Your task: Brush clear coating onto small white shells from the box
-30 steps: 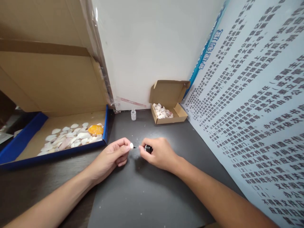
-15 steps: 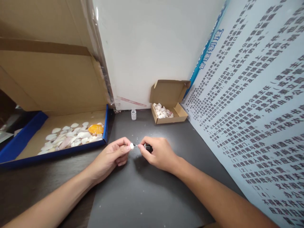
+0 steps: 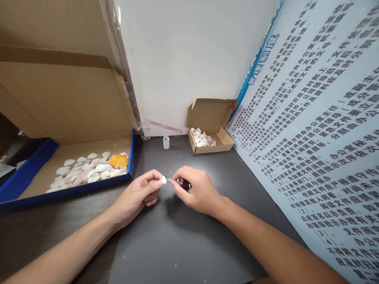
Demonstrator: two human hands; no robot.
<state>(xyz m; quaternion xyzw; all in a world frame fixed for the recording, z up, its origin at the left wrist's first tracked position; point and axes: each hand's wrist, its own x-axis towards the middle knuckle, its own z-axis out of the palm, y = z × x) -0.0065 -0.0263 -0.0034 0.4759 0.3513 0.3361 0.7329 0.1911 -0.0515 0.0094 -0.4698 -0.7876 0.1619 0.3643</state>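
My left hand pinches a small white shell between thumb and fingertips. Facing it, my right hand is closed around a small black tool with a thin light-coloured shaft. The dark tip of that tool meets the shell's edge or lies just behind it; I cannot tell which. Most of the tool's body is covered by my fingers, so its exact kind stays hidden. Both hands are held above the dark grey mat.
At left, a large blue-edged cardboard box holds many white shells and an orange scallop shell. A small glass bottle stands by the wall. Right of it, a small open carton contains more shells. A printed board leans at right.
The tool's dark tip has moved slightly up and left against the shell, and more of its pale shaft shows. Both hands have otherwise barely moved.
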